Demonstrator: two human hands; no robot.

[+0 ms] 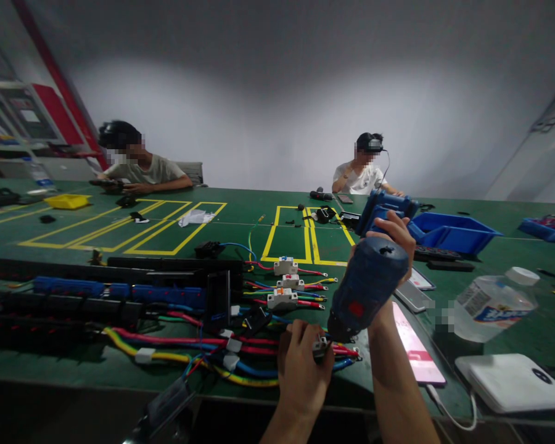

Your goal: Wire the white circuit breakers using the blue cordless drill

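Observation:
My right hand point(400, 237) is wrapped round the grip of a blue cordless drill point(370, 280), held with its battery end up and its nose pointing down. The drill's nose is at a small white circuit breaker point(320, 347); whether the bit touches a screw is too small to tell. The fingers of my left hand point(305, 357) close round that breaker near the table's front edge. Thick red cables point(259, 346) and a blue cable point(259, 370) run to it from the left. Just beyond lie three more breakers, the nearest one point(282, 300) wired with lugged leads.
Black power strips point(74, 308) with blue sockets fill the left. On the right are a phone point(414, 345), a white power bank point(513, 382), a plastic bottle point(494, 305) and a blue bin point(453, 233). Two people point(145, 166) sit across the green table point(240, 231).

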